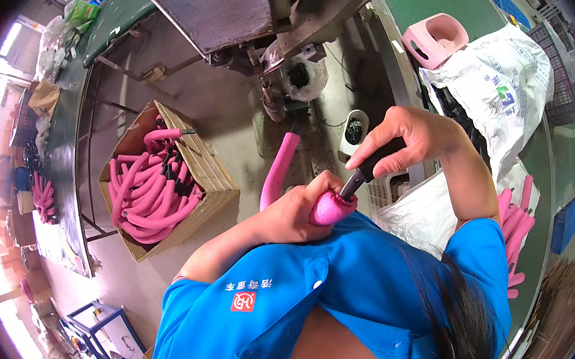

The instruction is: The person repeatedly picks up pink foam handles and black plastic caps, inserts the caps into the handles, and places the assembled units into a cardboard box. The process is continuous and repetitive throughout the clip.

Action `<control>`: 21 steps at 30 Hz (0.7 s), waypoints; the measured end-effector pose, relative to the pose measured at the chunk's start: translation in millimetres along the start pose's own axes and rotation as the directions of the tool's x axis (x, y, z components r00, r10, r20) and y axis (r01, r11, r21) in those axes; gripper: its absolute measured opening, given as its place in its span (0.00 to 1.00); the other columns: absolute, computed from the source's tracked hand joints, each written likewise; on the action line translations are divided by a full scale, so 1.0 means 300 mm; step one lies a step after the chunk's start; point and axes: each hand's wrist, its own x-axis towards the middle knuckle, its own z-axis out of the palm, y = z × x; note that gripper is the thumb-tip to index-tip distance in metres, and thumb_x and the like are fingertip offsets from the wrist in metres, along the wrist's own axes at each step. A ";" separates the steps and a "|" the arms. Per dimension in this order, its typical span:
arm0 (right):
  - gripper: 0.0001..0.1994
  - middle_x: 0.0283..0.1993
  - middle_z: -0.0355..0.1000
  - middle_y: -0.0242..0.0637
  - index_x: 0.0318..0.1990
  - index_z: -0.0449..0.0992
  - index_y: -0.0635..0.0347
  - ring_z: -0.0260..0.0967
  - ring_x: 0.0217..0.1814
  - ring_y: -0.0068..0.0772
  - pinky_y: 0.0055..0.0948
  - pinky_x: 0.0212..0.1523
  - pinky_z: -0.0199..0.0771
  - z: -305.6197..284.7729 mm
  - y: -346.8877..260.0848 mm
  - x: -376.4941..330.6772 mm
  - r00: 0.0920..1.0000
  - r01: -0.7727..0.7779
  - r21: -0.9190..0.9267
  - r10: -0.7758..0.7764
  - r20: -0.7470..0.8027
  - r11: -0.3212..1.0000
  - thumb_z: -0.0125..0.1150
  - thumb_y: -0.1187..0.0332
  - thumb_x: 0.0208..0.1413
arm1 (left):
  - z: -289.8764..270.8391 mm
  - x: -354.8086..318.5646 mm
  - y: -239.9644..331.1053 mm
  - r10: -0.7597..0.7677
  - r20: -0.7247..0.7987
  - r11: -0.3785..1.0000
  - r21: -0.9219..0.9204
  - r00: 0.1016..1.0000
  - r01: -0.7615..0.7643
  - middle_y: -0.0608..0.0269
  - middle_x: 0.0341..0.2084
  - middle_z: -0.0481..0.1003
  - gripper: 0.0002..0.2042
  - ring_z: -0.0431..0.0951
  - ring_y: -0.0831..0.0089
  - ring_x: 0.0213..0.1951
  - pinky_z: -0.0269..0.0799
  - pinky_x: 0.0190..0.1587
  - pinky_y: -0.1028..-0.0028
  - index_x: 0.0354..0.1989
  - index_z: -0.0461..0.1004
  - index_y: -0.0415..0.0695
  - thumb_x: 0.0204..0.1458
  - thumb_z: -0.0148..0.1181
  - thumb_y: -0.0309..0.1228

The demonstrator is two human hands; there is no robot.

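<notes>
Two hands on one part: my left hand (298, 213) is wrapped tight around the lower end of a pink foam tube (279, 166), my right hand (404, 137) is clenched on the black handle of a small knife (357, 181). Blade tip sits at the tube end, right at my left fist, centre of the frame just above my blue shirt.

Handling read:
- Tube looks light and soft; it curves upward from my fist toward the machine at top centre. Expect it to squash under grip and flex if held far from the cut.
- Matte foam skin, so probably not slippery.
- Best hold is where I have it: close to the end being worked, so the foam does not bend away from the blade. Thumb and fingers are very near the edge; that's the risk.
- Knife is rigid, slim handle, needs the full fist grip it has.

Around me: cardboard box (163, 184) full of the same pink tubes at centre left, more pink tubes (517, 226) at lower right beside a white sack (493, 90), a pink moulded plastic piece (434, 39) at upper right on the green bench.
</notes>
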 end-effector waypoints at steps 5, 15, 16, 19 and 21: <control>0.15 0.35 0.77 0.41 0.45 0.78 0.59 0.76 0.30 0.30 0.24 0.27 0.69 -0.002 -0.041 0.053 0.973 0.137 -0.158 -0.102 0.209 0.978 0.67 0.70 0.47 | -0.005 0.000 -0.013 0.041 0.081 0.991 -0.128 0.996 -0.030 0.55 0.41 0.73 0.23 0.74 0.66 0.47 0.66 0.49 0.70 0.48 0.63 0.41 0.43 0.62 0.21; 0.14 0.20 0.66 0.36 0.26 0.69 0.65 0.64 0.23 0.21 0.26 0.24 0.61 0.080 0.087 0.168 0.991 -0.111 -0.118 0.102 -0.082 0.987 0.54 0.63 0.59 | -0.054 -0.031 -0.090 -0.137 0.050 0.960 -0.239 0.989 0.145 0.59 0.39 0.72 0.23 0.71 0.73 0.45 0.63 0.50 0.72 0.47 0.64 0.41 0.40 0.64 0.20; 0.16 0.20 0.67 0.35 0.25 0.68 0.65 0.64 0.24 0.20 0.26 0.25 0.62 0.083 0.100 0.184 0.989 -0.135 -0.082 0.129 -0.079 0.987 0.53 0.63 0.60 | -0.051 -0.038 -0.101 -0.150 0.028 0.962 -0.227 0.988 0.153 0.59 0.38 0.72 0.24 0.71 0.72 0.45 0.64 0.49 0.71 0.48 0.63 0.42 0.40 0.63 0.20; 0.16 0.19 0.67 0.33 0.24 0.67 0.65 0.64 0.24 0.20 0.25 0.25 0.63 0.104 0.155 0.211 0.976 -0.131 0.058 0.139 -0.168 0.990 0.53 0.63 0.60 | -0.061 -0.053 -0.132 -0.183 -0.043 0.967 -0.190 0.982 0.172 0.58 0.36 0.72 0.24 0.71 0.72 0.42 0.64 0.47 0.72 0.48 0.63 0.43 0.39 0.60 0.21; 0.20 0.18 0.64 0.28 0.21 0.68 0.63 0.60 0.22 0.18 0.22 0.24 0.58 0.085 0.205 0.239 0.920 -0.245 0.159 0.281 -0.274 0.956 0.49 0.57 0.61 | -0.101 -0.042 -0.142 -0.136 -0.084 0.968 -0.224 0.987 0.114 0.59 0.35 0.71 0.23 0.71 0.72 0.41 0.64 0.47 0.72 0.48 0.64 0.42 0.40 0.60 0.21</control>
